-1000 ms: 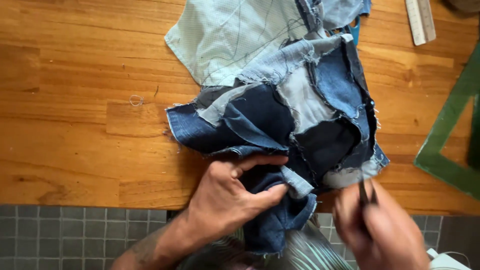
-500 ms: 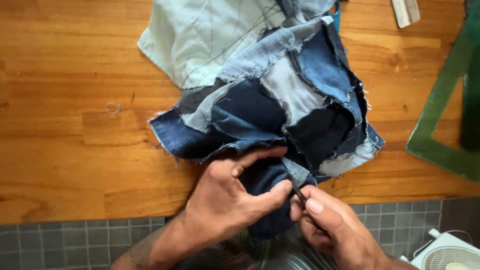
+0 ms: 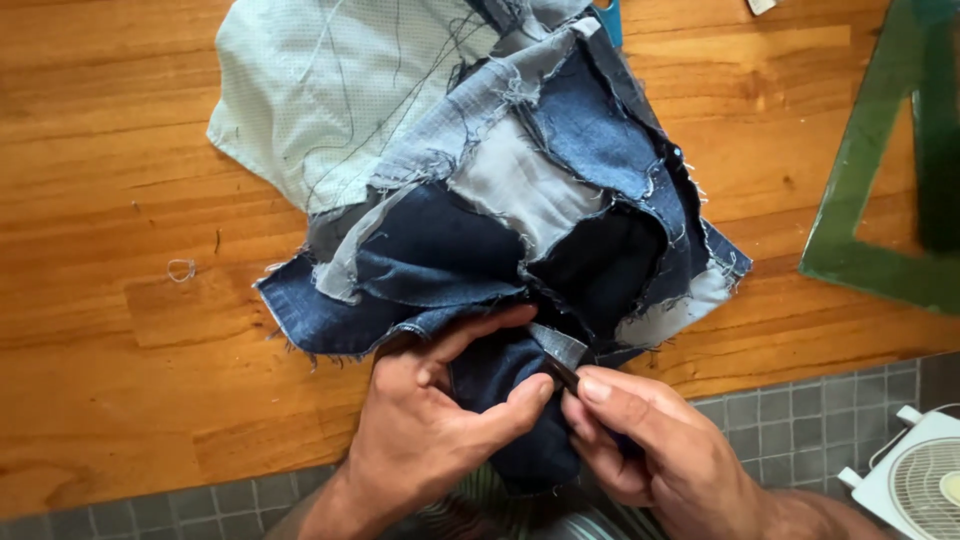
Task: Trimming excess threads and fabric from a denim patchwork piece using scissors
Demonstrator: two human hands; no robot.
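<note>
Head view: left hand (image 3: 425,440) pinches frayed denim patchwork (image 3: 520,250).

A warm brown wooden table (image 3: 120,400) fills most of the scene under soft, even light. Below its near edge lies a grey tiled floor (image 3: 800,420), with a white fan (image 3: 925,485) at near right.

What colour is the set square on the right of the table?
Green set square, translucent; head view.
</note>
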